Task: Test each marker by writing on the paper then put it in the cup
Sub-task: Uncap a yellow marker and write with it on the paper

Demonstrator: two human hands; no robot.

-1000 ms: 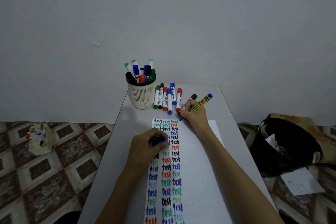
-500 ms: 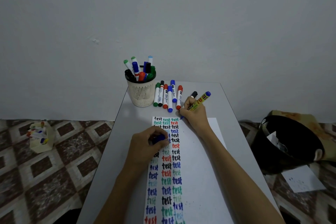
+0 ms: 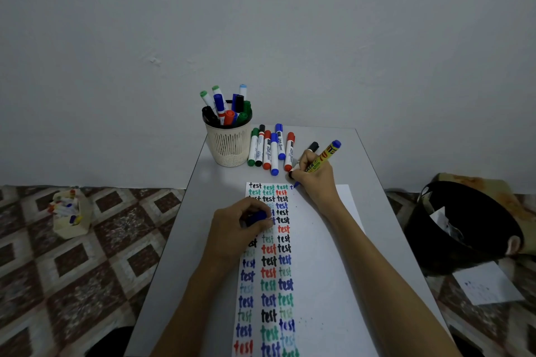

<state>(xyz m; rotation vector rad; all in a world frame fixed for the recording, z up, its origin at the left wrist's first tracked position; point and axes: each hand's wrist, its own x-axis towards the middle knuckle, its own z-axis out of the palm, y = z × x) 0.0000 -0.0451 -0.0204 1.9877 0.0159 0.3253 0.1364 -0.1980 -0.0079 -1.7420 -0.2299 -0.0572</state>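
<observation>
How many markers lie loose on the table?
7. Six markers in a row beside the cup; one black marker partly behind the right hand.

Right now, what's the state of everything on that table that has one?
yellow marker: uncapped, tip on the paper, gripped by right hand.
blue cap: off, held in left hand.
paper: flat, three columns of "test", a fourth started.
cup: upright, holding capped markers.
loose markers: capped, lying beside the cup.
</observation>
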